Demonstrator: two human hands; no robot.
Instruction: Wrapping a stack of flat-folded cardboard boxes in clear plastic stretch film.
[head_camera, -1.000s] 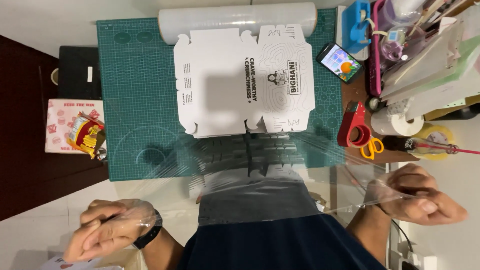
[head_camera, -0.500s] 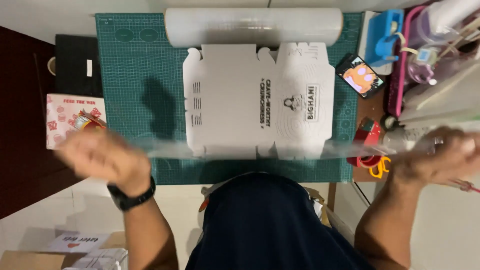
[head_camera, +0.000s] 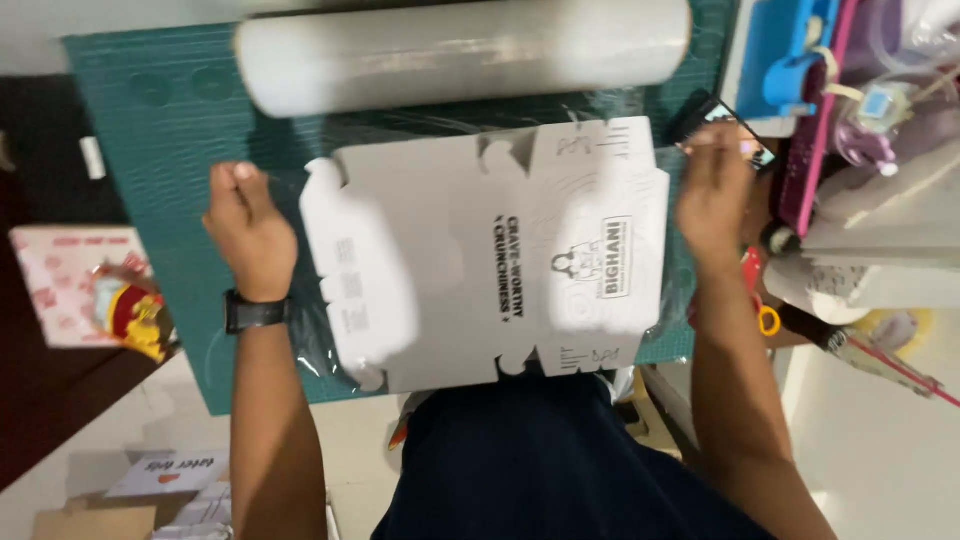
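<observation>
Centrally, I am spreading clear film (head_camera: 600, 335) over the flat white carton blank (head_camera: 480, 250) on the green mat (head_camera: 150, 130) — left hand (head_camera: 250, 230) and right hand (head_camera: 715, 195) each pinching an edge. Uneven tension risks wrinkling or tearing the film — it is clinging readily.

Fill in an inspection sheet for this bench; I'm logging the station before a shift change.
Surface: green cutting mat on a table.
Job's things: flat white box blank on the mat, under clear film drawn from the film roll at the far edge.
Clutter: phone, scissors, tape roll, blue and pink trays at right; pink packet at left.
Grippers: left hand closed at the blank's left edge, watch on its wrist; right hand pinched at the right edge; the film there is too faint to confirm.
Cables: nothing seen.
Surroundings: cartons on the floor.
</observation>
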